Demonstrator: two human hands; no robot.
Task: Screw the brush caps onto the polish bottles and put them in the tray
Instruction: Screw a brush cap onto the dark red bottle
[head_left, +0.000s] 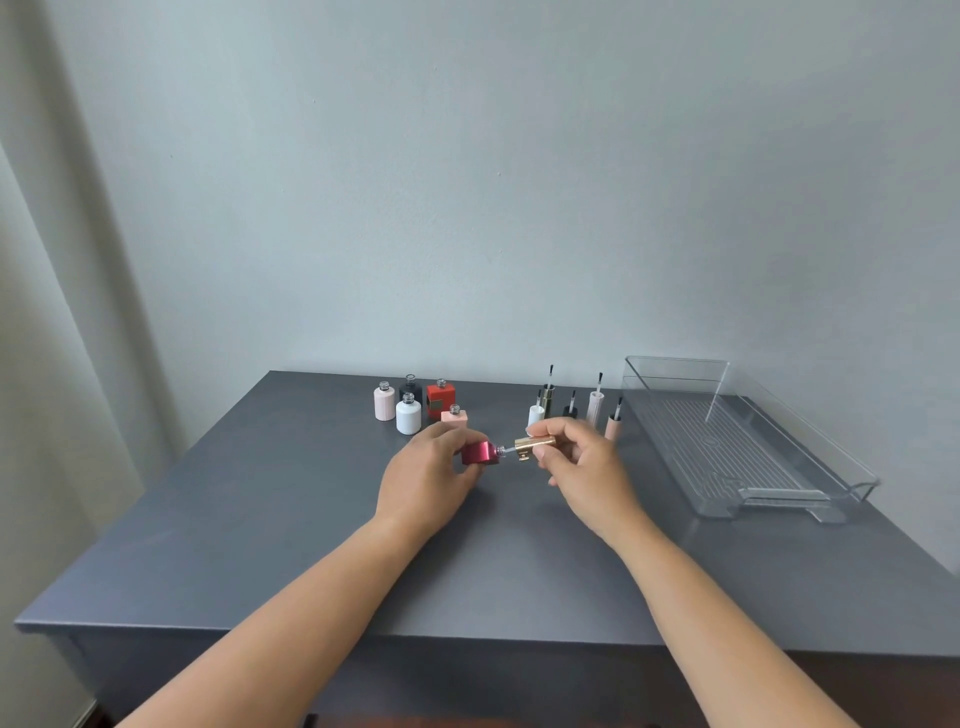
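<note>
left hand (426, 467): held above the table, fingers curled round the magenta bottle (480, 453), which lies on its side with the open neck pointing towards the right hand.
right hand (587, 462): thumb and fingertips pinch the gold cap (535, 444), also held sideways, with its open end facing the bottle neck.
bottle and cap: in line with each other in the air over the middle of the table. the cap's mouth is just beside the neck, with a thin stem showing between them. whether the threads have caught cannot be told.
tray (675, 359): clear plastic with a ribbed floor, sitting on the right side of the table, well apart from both hands. no bottles in it.
uncapped bottles: five stand upright in a cluster at the far left-centre of the table: a pale pink ribbed bottle (384, 404), a black bottle (410, 388), a white bottle (408, 415), a red bottle (440, 401) and a pink square bottle (454, 416) just behind the left hand.
loose caps: five stand brush-up behind the right hand: a white cap (535, 415), an olive cap (547, 395), a black cap (570, 412), a tall pale pink cap (595, 406) and a peach cap (613, 427), the last nearest the tray.
table (260, 519): dark grey top, set against a pale wall (467, 182).
curtain (52, 312): light fabric hanging at the left edge.
</note>
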